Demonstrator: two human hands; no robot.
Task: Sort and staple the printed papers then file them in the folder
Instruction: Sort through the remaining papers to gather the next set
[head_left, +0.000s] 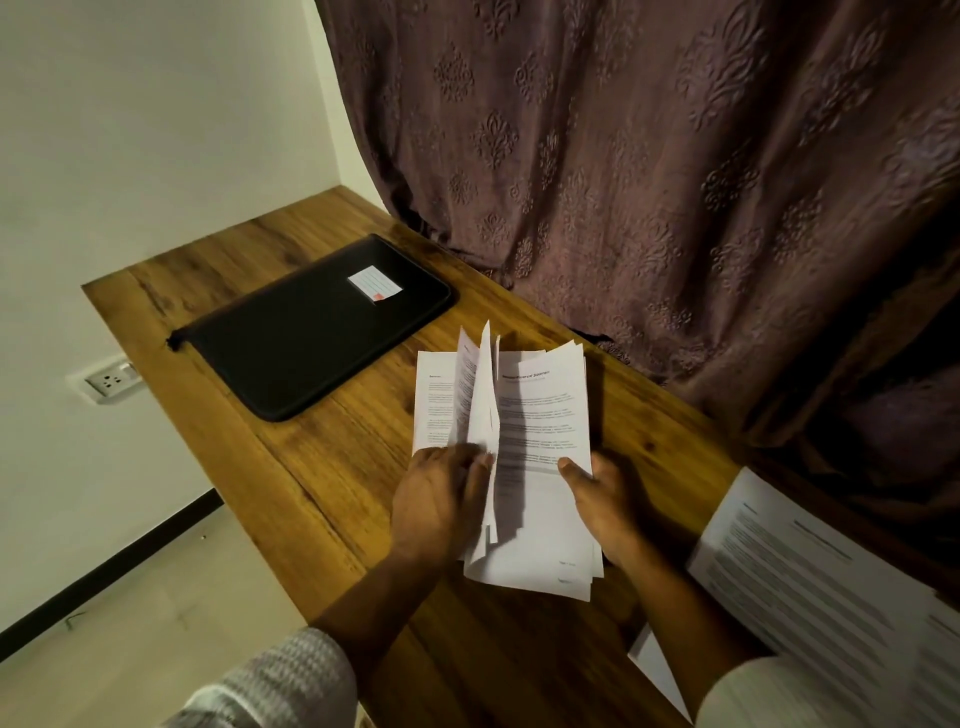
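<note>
A stack of white printed papers (540, 415) is held over the middle of the wooden table (332, 467). My left hand (439, 504) grips the left sheets, several of them fanned upward. At the right edge my right hand (602, 499) holds the rest, thumb on the top page. A black zipped folder (311, 332) with a white label lies closed on the table behind and to the left of the papers. No stapler shows.
More printed sheets (831, 587) lie at the table's right front corner. A brown patterned curtain (675, 182) hangs along the table's far side. The white wall at left carries a socket (109, 382). The floor lies below the table's left edge.
</note>
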